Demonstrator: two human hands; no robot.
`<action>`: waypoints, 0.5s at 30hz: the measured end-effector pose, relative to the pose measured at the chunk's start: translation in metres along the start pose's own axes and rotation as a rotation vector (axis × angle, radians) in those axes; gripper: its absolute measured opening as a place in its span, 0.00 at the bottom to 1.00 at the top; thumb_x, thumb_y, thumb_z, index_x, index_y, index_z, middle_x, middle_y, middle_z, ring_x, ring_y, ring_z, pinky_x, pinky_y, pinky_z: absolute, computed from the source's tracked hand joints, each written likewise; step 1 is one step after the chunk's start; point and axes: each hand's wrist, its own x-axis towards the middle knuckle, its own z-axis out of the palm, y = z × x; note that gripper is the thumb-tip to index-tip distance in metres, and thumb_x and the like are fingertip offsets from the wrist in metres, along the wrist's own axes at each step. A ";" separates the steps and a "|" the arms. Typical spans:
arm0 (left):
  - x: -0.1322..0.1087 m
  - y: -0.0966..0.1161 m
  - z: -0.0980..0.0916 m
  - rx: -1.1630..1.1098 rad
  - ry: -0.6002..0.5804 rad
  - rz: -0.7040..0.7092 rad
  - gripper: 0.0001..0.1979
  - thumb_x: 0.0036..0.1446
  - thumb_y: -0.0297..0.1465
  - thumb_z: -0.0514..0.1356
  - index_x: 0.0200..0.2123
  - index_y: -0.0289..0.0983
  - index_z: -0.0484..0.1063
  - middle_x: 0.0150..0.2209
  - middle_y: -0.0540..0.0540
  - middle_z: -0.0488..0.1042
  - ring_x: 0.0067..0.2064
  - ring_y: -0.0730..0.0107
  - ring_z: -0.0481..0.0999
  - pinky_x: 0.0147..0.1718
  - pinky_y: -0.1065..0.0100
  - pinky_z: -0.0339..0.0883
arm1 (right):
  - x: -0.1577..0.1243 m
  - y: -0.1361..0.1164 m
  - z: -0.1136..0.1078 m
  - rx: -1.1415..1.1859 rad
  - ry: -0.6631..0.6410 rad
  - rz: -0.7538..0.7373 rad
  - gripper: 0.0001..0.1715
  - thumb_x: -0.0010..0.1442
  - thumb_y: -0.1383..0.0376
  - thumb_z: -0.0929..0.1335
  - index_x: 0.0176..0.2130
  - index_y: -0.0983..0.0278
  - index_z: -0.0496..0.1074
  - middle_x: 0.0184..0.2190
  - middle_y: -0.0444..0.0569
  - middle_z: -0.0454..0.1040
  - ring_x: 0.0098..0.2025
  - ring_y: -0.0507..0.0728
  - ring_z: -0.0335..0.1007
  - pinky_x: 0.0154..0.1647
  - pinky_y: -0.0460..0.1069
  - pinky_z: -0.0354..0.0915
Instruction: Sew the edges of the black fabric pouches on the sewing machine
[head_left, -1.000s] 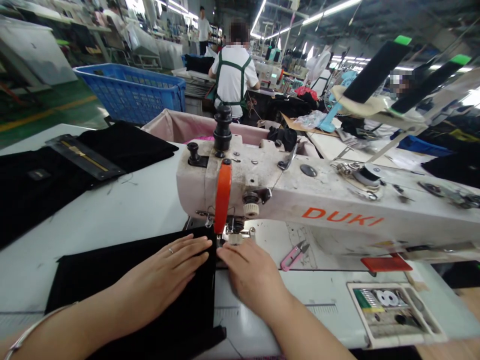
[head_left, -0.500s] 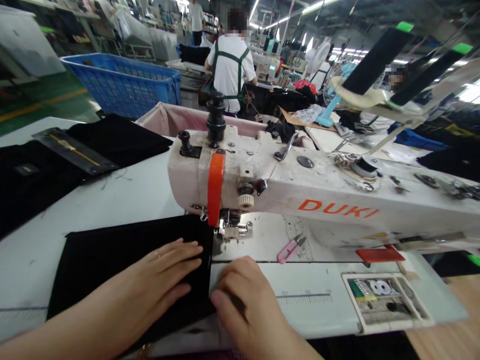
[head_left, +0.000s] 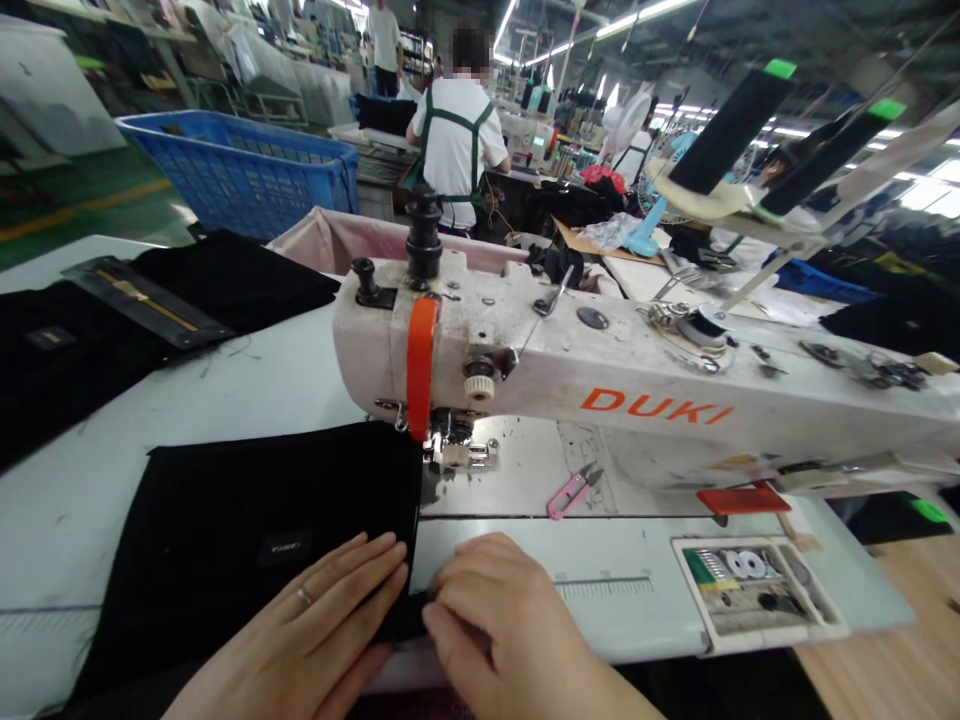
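Observation:
A black fabric piece point(head_left: 225, 520) with a small dark label point(head_left: 286, 547) lies flat on the sewing machine table. Its right edge runs up to the presser foot point(head_left: 457, 455) of the white machine point(head_left: 525, 350). My left hand point(head_left: 322, 620), with a ring on one finger, rests flat on the fabric below the label. Beside the fabric's lower right edge, my right hand point(head_left: 499, 610) is closed, its thumb and curled fingers pinching at that edge. The fingertips partly hide the bit of cloth between them.
Pink thread snips point(head_left: 574, 491) lie right of the needle area. More black fabric with a dark ruler-like strip point(head_left: 146, 302) sits at the left. A bobbin tray point(head_left: 757, 592) is set into the table at right. Beyond are a blue basket point(head_left: 240, 165) and a seated person point(head_left: 457, 140).
My left hand has slid down the fabric towards me, uncovering the label. My right hand stays at the lower right edge. The view has shifted slightly.

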 end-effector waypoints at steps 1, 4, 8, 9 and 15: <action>0.002 -0.002 0.000 -0.001 0.008 0.000 0.29 0.74 0.38 0.59 0.75 0.38 0.64 0.75 0.48 0.65 0.73 0.58 0.70 0.73 0.64 0.64 | 0.005 0.001 -0.002 -0.060 -0.022 0.000 0.08 0.70 0.72 0.67 0.39 0.62 0.76 0.39 0.48 0.82 0.41 0.58 0.77 0.48 0.54 0.74; 0.009 -0.006 -0.001 -0.044 0.034 -0.040 0.25 0.74 0.43 0.60 0.69 0.40 0.72 0.70 0.49 0.74 0.67 0.60 0.77 0.66 0.65 0.73 | 0.018 0.011 -0.004 -0.222 -0.091 -0.047 0.15 0.67 0.76 0.67 0.51 0.66 0.76 0.55 0.56 0.80 0.55 0.64 0.75 0.57 0.58 0.74; 0.015 -0.011 -0.003 -0.160 0.043 -0.189 0.23 0.73 0.48 0.61 0.62 0.43 0.77 0.63 0.48 0.80 0.61 0.61 0.83 0.58 0.64 0.81 | 0.024 0.029 -0.004 -0.222 -0.082 -0.108 0.16 0.67 0.78 0.68 0.50 0.66 0.78 0.51 0.54 0.82 0.51 0.63 0.76 0.57 0.58 0.74; 0.016 -0.012 -0.003 -0.193 0.042 -0.217 0.21 0.74 0.46 0.61 0.62 0.43 0.77 0.62 0.48 0.81 0.61 0.61 0.83 0.58 0.65 0.81 | 0.023 0.032 -0.004 -0.208 -0.058 -0.121 0.17 0.67 0.78 0.68 0.52 0.66 0.78 0.51 0.53 0.82 0.51 0.63 0.76 0.56 0.58 0.74; 0.031 -0.032 -0.002 -0.267 -0.029 -0.165 0.31 0.60 0.19 0.54 0.63 0.47 0.77 0.60 0.47 0.79 0.57 0.62 0.81 0.58 0.64 0.78 | 0.016 0.035 -0.007 -0.206 -0.077 -0.224 0.17 0.68 0.74 0.68 0.52 0.60 0.79 0.52 0.53 0.81 0.52 0.62 0.74 0.53 0.57 0.72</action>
